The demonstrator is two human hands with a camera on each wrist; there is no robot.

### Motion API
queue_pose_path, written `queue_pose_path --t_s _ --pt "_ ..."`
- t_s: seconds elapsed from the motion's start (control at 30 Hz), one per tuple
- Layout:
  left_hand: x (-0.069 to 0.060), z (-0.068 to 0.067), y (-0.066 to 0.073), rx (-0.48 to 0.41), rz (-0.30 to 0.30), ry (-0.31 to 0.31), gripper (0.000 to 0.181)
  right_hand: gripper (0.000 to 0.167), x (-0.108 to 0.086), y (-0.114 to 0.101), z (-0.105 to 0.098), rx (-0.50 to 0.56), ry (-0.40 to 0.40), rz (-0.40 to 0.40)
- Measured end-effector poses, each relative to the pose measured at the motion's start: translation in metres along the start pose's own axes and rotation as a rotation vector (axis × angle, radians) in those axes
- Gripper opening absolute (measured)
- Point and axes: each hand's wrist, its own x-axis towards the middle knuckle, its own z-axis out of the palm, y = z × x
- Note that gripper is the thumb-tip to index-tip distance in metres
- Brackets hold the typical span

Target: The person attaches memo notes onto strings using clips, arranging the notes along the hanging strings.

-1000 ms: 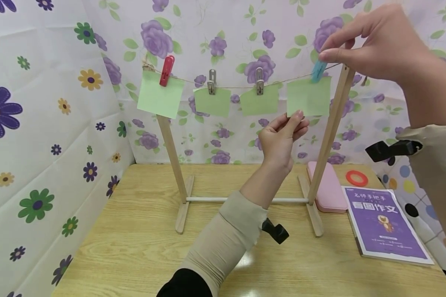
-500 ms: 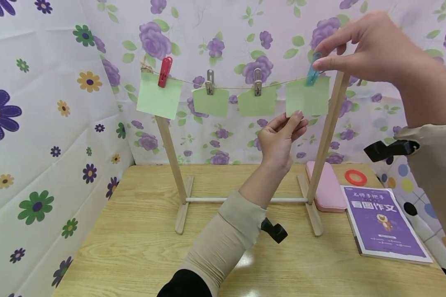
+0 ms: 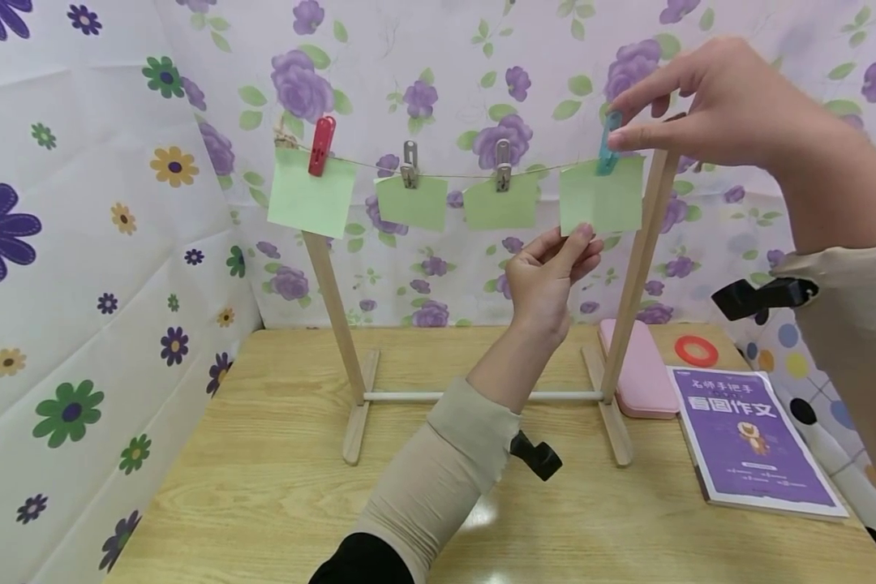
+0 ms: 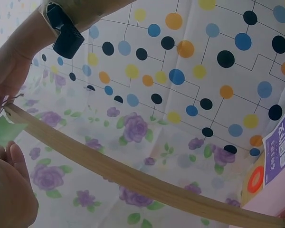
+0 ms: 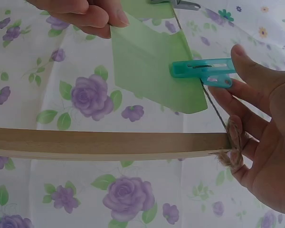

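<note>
A light green paper sheet [image 3: 587, 199] hangs at the right end of a thin string. My left hand [image 3: 543, 280] pinches its lower edge between thumb and fingers. At the sheet's top edge sits a blue clothespin [image 3: 607, 158], its handle ends between the thumb and forefinger of my right hand [image 3: 730, 113]. In the right wrist view this clothespin [image 5: 185, 69] overlaps the sheet [image 5: 152, 61] beside the string. Further left, three more green sheets hang: one under a red clothespin [image 3: 321, 146], two under metal clips [image 3: 410, 166].
The string is tied between wooden posts [image 3: 642, 243] of a stand on the wooden table [image 3: 263, 487]. A white rod [image 3: 409, 397] joins the posts low down. At right lie a pink case [image 3: 646, 373], a red ring [image 3: 697, 351] and a purple book [image 3: 759, 442].
My right hand and the blue clothespin have shifted left and slightly down along the sheet's top edge. The left hand keeps its pinch on the lower edge. The view has drifted slightly.
</note>
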Motion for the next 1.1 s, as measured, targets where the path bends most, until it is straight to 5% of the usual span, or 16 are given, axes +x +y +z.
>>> queue_pose_path --t_s 0.23,0.4,0.67,0.87,1.1 --pt "0.001 0.001 0.0 0.014 0.0 -0.01 0.009 0.036 -0.001 0.002 0.006 0.061 0.063 -0.016" --pt "0.001 0.001 0.0 0.04 -0.011 -0.023 0.008 0.044 -0.006 0.003 0.012 0.098 0.17 -0.1" --pt "-0.002 -0.004 0.0 0.054 -0.017 -0.057 0.012 0.039 -0.025 -0.003 0.029 0.251 0.568 -0.115" --pt "-0.002 -0.011 0.002 0.06 -0.021 -0.072 0.019 0.052 -0.038 -0.01 0.053 0.422 0.872 -0.124" --pt "-0.02 -0.049 0.004 0.196 -0.083 -0.068 0.023 0.05 -0.07 -0.029 0.089 0.473 1.013 -0.115"
